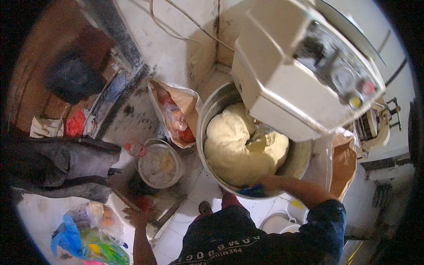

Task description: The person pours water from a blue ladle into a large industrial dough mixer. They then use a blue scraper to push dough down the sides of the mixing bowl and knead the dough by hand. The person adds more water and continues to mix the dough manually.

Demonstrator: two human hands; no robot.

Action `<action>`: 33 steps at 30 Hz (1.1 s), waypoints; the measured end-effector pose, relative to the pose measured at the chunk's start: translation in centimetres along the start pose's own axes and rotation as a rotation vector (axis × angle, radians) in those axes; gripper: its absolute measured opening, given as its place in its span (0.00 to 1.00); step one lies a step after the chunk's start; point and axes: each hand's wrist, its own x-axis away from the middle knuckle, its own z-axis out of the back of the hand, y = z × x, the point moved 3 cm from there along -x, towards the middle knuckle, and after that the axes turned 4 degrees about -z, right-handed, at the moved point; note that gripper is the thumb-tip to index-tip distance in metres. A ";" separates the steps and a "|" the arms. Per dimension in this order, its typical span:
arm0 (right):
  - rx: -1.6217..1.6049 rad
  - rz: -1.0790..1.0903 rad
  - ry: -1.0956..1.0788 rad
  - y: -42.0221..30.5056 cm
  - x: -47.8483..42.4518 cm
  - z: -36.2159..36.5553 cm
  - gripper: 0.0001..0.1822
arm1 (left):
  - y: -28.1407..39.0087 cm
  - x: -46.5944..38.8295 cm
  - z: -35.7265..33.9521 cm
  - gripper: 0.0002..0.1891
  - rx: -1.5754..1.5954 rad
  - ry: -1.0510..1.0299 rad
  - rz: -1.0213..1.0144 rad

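Observation:
A large mass of pale dough (232,155) lies in the round metal bowl (308,159) of a spiral mixer (285,79), its head over the bowl's right part. My right hand (266,185) is at the bowl's near rim, blurred, around a flat blue object (250,191) whose kind is unclear. The dough's near edge is close to those fingers. At the lower left, my left hand (135,216) rests with spread fingers at the edge of a white table, holding nothing. Part of the mixing tool is visible between the folds of dough.
An open paper sack (177,116) with plastic packaging in it stands left of the bowl, beside a round bucket (159,164) and a red-tinted bottle (135,149). Another paper sack (343,162) stands right. White tubs (276,222) are below the bowl; colourful plastic bags (89,235) lie lower left.

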 end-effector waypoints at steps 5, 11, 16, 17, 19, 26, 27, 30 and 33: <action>-0.269 0.090 0.199 -5.6 -3.3 3.0 0.28 | -0.1 0.2 -0.4 0.54 -0.078 0.020 -0.022; -0.493 0.023 0.532 -5.2 -10.7 1.9 0.25 | 1.1 0.8 1.0 0.46 -0.050 -0.071 -0.008; -0.628 -0.049 0.937 -8.5 -14.4 6.2 0.19 | 1.1 0.9 1.3 0.45 -0.058 -0.172 0.029; -0.621 -0.069 1.021 -6.6 -17.0 5.1 0.18 | 1.4 0.7 1.4 0.45 -0.023 -0.152 0.041; -0.759 -0.172 1.097 -6.6 -19.1 6.4 0.15 | 1.8 0.7 2.0 0.47 0.032 -0.145 0.080; -1.114 -0.271 1.601 -3.8 -23.3 15.6 0.13 | 2.1 1.4 3.0 0.48 0.125 -0.145 0.147; -1.086 -0.354 1.657 -3.1 -23.3 16.8 0.13 | 2.1 1.4 2.7 0.48 0.120 -0.132 0.143; -0.998 -0.517 1.816 -1.0 -23.4 19.6 0.12 | 2.0 1.4 2.5 0.49 0.058 -0.112 0.118; -0.655 -0.706 1.828 2.4 -23.2 21.9 0.10 | 2.2 1.1 2.5 0.48 0.035 -0.142 0.101</action>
